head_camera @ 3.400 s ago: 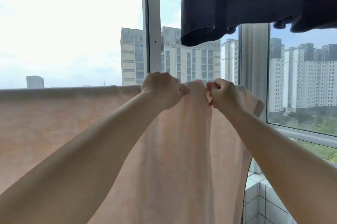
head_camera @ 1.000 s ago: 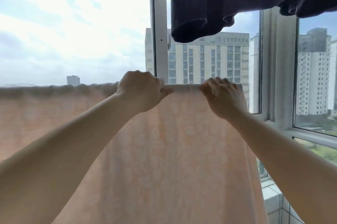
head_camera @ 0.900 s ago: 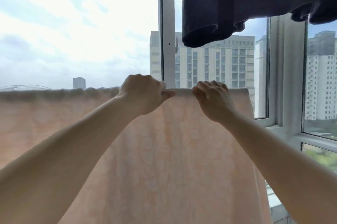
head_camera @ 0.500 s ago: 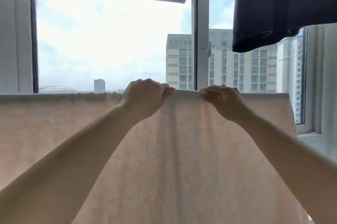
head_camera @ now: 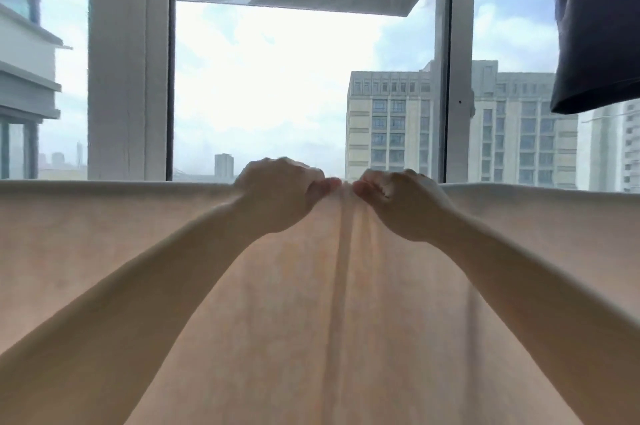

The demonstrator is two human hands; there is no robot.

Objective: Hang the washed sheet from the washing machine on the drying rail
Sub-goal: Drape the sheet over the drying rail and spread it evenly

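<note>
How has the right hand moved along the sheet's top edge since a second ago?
Yes: the right hand has slid left along the sheet, away from its right end and close to the left hand; a fold now bunches between them.

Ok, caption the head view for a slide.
Both hands, left and right, pinch the top edge of a peach sheet by the window.

no readable text anywhere, no lettering on the peach sheet [head_camera: 311,303], none on the dark garment [head_camera: 595,26], none on the window frame [head_camera: 128,78], none on the tower blocks [head_camera: 394,126] outside
</note>
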